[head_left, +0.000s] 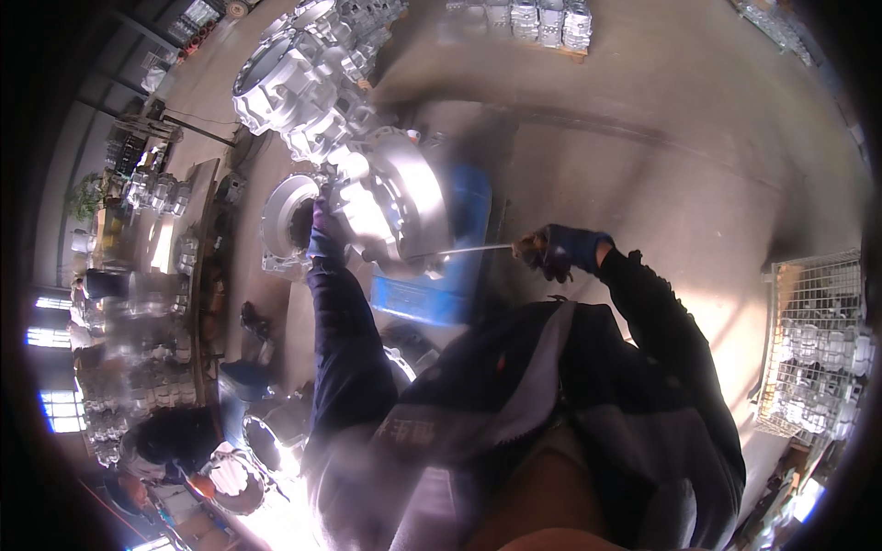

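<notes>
A large silvery cast metal housing (pixel 404 197) with a round, flared rim stands in front of me on a blue support (pixel 432 298). Bright glare washes out part of its surface. My left hand (pixel 325 231), in a dark purplish glove, grips the housing's left side, its fingertips partly lost in the glare. In a dark, worn glove, my right hand (pixel 559 252) is closed around the end of a long thin metal rod-like tool (pixel 473 249). The rod points left, its far end at the housing's lower rim. Its exact kind cannot be made out.
Another ring-shaped casting (pixel 287 216) sits just left of my left hand. More housings (pixel 303 78) stand beyond. A wire cage (pixel 813 344) of metal parts is at the right. At lower left, another person (pixel 170 445) bends beside a round casting (pixel 234 482).
</notes>
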The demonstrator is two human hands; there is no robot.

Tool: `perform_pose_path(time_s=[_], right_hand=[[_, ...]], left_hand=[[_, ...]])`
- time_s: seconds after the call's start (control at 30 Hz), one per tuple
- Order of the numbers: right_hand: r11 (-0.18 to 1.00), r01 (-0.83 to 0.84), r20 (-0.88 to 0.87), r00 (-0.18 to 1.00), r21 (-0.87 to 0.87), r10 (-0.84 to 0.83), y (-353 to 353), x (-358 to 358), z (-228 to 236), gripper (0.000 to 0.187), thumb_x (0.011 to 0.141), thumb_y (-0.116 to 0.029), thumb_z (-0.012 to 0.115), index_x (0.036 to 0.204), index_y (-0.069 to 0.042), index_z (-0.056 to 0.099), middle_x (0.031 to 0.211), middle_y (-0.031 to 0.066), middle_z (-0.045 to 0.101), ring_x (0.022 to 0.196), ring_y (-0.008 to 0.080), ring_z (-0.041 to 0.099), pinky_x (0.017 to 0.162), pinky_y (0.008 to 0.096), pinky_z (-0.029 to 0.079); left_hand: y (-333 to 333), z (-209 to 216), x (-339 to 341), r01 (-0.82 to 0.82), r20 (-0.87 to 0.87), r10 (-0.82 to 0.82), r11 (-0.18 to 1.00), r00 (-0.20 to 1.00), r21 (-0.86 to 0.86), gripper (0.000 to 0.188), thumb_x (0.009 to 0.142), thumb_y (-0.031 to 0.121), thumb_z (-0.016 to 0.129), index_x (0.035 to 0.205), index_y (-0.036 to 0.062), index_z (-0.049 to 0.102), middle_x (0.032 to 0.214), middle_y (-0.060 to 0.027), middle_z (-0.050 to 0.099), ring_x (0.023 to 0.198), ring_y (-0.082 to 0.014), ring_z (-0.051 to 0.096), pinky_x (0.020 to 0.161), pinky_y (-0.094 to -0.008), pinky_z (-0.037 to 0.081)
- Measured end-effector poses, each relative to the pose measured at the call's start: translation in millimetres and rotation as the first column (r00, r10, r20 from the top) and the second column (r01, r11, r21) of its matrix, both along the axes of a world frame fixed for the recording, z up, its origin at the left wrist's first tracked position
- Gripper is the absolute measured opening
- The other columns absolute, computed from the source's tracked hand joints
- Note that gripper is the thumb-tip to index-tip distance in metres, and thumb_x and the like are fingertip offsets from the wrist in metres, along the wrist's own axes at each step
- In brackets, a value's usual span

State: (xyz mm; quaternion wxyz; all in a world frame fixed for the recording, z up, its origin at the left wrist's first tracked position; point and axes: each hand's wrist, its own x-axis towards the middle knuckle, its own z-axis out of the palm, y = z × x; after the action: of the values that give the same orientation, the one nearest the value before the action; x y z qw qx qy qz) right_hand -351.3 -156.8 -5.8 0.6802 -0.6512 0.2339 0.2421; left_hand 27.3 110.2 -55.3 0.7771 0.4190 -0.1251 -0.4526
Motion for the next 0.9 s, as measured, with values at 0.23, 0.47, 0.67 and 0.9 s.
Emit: perform_pose_path(time_s=[0.23,0.47,0.67,0.9], right_hand=[[0.913,0.340,0.192,0.934,-0.225,-0.301,-25,58,-22,0.034,0.091,-0.031,0.059,0.118,-0.009,0.060,0.093,0.0014,0.066,0.071,0.0170,0.061,0.061,0.0333,0.050],[0.973,-0.204,0.208,0.952,-0.110,0.223,-7,57,-23,0.031,0.091,-0.033,0.057,0.115,-0.015,0.061,0.090,0.0067,0.066,0.070,0.0179,0.062,0.056,0.0317,0.051],[0.880,0.339,0.197,0.937,-0.332,-0.287,-19,65,-28,0.020,0.091,-0.031,0.059,0.092,-0.012,0.064,0.068,0.0007,0.058,0.054,0.0129,0.054,0.047,0.0287,0.042],[0.999,0.030,-0.025,0.999,-0.022,-0.031,4,-22,-25,0.014,0.092,-0.020,0.058,0.100,-0.008,0.060,0.074,0.0016,0.057,0.053,0.0111,0.054,0.045,0.0260,0.043]], left_hand=[[1,55,-26,-0.446,0.691,0.106,0.830,0.715,0.335,0.061,0.094,0.045,0.052,0.139,0.0043,0.043,0.114,-0.0041,0.061,0.108,-0.0138,0.052,0.079,-0.0307,0.048],[-35,100,-51,-0.359,0.760,0.092,0.913,0.643,0.193,0.056,0.087,0.027,0.068,0.135,0.0119,0.044,0.106,-0.0082,0.064,0.098,-0.0148,0.059,0.078,-0.0273,0.049],[-32,98,-56,-0.511,0.817,0.124,0.830,0.563,0.226,0.035,0.085,0.035,0.067,0.112,0.0138,0.062,0.096,-0.0012,0.062,0.084,-0.0121,0.057,0.062,-0.0295,0.048],[-78,97,-54,-0.464,0.735,0.201,0.869,0.648,0.171,0.026,0.084,0.021,0.072,0.107,0.0104,0.068,0.086,0.0024,0.063,0.071,-0.0090,0.053,0.065,-0.0259,0.044]])
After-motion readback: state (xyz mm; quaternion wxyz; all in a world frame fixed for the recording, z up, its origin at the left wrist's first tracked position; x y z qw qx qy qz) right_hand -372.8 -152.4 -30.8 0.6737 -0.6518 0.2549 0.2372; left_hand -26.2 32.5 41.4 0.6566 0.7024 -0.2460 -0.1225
